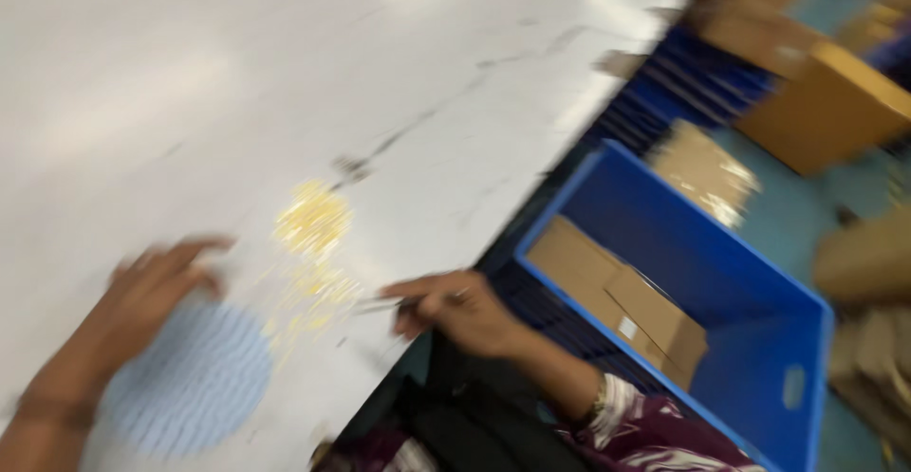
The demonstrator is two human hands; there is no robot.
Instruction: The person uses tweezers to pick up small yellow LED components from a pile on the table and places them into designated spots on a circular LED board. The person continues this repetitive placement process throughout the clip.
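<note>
On one white table [190,74]: one blue disc [190,382], two hands, left hand [157,277], right hand [455,306].

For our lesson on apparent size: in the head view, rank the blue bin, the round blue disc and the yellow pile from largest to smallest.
1. Blue bin
2. Round blue disc
3. Yellow pile

The disc lies nearer the camera, so true sizes stay unsure.

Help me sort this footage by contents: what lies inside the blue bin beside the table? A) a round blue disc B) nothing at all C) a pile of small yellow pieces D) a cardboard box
D: a brown cardboard box lies inside the blue bin, while the small yellow pieces and the round blue disc are on the white table.
</note>
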